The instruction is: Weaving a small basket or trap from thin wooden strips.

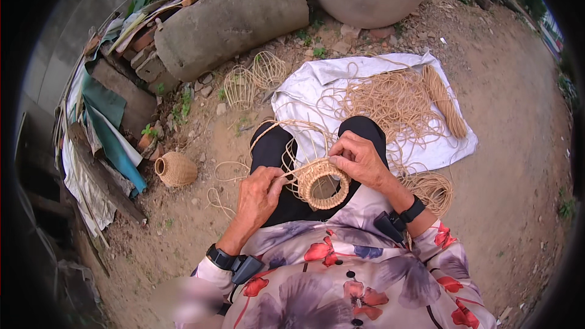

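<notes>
A round woven rim of tan cord (323, 192), with loose strands and an open frame beneath, sits between my knees. My left hand (259, 198) is closed, pinching a tan strand (291, 172) drawn taut to the rim's left side. My right hand (359, 161) is closed on the upper right of the woven rim, thumb and forefinger at its edge. Long loops of cord trail over my dark trousers and the ground to the left. Beside my right knee lies a coil of cord (426, 195).
A white sheet (292, 91) holds tangled cord (384, 100) and a bundled hank (445, 97). Two open frames (239, 88) lie beyond my left knee, a finished woven piece (183, 169) farther left. Concrete pipes (231, 24), boards and torn sheeting border the dirt ground.
</notes>
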A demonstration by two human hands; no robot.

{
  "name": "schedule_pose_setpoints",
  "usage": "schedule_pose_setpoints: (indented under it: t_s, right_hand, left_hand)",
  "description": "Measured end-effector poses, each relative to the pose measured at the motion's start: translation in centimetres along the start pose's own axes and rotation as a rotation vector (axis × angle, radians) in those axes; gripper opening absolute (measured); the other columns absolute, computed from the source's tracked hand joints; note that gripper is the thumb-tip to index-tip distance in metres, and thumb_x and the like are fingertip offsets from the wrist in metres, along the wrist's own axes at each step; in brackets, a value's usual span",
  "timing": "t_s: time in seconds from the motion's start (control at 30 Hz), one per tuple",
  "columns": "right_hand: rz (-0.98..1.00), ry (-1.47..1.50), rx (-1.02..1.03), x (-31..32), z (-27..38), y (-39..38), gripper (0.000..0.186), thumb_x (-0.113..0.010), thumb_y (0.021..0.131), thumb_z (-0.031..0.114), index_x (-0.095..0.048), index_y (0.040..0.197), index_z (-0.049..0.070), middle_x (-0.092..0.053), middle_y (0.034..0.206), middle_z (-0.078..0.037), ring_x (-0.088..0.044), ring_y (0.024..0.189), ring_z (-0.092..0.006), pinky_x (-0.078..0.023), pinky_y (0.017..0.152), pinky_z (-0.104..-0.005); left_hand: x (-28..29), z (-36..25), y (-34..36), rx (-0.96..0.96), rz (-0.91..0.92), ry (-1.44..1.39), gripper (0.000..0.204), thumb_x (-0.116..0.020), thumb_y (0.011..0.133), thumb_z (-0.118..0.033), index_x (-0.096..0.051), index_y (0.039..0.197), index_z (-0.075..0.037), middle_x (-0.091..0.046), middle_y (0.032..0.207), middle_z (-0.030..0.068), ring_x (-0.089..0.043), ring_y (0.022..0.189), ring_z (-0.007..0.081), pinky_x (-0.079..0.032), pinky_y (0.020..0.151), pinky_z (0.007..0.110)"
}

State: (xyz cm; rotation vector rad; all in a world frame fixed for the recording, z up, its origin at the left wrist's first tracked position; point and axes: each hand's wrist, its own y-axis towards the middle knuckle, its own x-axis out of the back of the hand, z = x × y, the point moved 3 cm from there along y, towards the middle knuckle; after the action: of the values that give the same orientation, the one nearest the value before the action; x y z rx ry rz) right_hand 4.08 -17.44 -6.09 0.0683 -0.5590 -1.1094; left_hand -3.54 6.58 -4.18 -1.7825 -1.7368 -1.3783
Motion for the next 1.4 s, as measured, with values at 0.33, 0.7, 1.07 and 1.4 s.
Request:
schedule_pose_setpoints:
  t_s: [0.33, 0.7, 1.07, 1.4]
  right_hand:
    - [-0.060, -0.063, -0.006, -1.3, 0.8, -0.1, 0.008, -0.060, 0.085, 0.002, -0.058, 0.093, 0.001, -0.058, 0.080, -0.008, -0.060, 0.069, -0.0204, -0.048, 0.065, -0.0316]
    - [-0.036, -0.092, 0.069, -2.2, 0.8, -0.1, 0.011, -0.059, 0.087, 0.003, -0.059, 0.097, 0.001, -0.063, 0.086, -0.010, -0.063, 0.074, -0.0242, -0.049, 0.068, -0.0332]
    - [-0.015, 0.146, -0.019, -1.2, -0.1, 0.0, 0.018, -0.049, 0.089, 0.006, -0.062, 0.100, -0.002, -0.062, 0.089, -0.009, -0.059, 0.079, -0.0139, -0.047, 0.069, -0.0274]
    - [0.028, 0.619, -0.233, -0.7, 1.2, -0.4, 0.023, -0.044, 0.093, 0.007, -0.058, 0.111, 0.000, -0.060, 0.086, -0.002, -0.051, 0.066, -0.0043, -0.042, 0.057, -0.0188]
  left_hand:
    - [-0.7, -1.5, -0.1, 0.149, 0.035, -0.008, 0.020, -0.070, 0.081, -0.010, -0.064, 0.099, -0.007, -0.063, 0.095, 0.0093, -0.063, 0.063, 0.0259, -0.051, 0.057, 0.037]
    - [-1.1, 1.0, -1.5, 0.091, 0.114, -0.011, 0.010, -0.064, 0.085, -0.004, -0.064, 0.094, -0.003, -0.063, 0.078, 0.0141, -0.064, 0.069, 0.0296, -0.050, 0.061, 0.037]
    - [-0.7, -1.8, 0.0, 0.323, 0.019, -0.269, 0.024, -0.062, 0.086, -0.006, -0.064, 0.110, -0.002, -0.057, 0.071, 0.0115, -0.059, 0.065, 0.0201, -0.048, 0.062, 0.033]
    - [-0.1, -1.7, 1.0, 0.414, 0.114, -0.174, 0.018, -0.067, 0.088, -0.012, -0.067, 0.104, -0.003, -0.045, 0.060, -0.0040, -0.040, 0.056, 0.0058, -0.036, 0.051, 0.025]
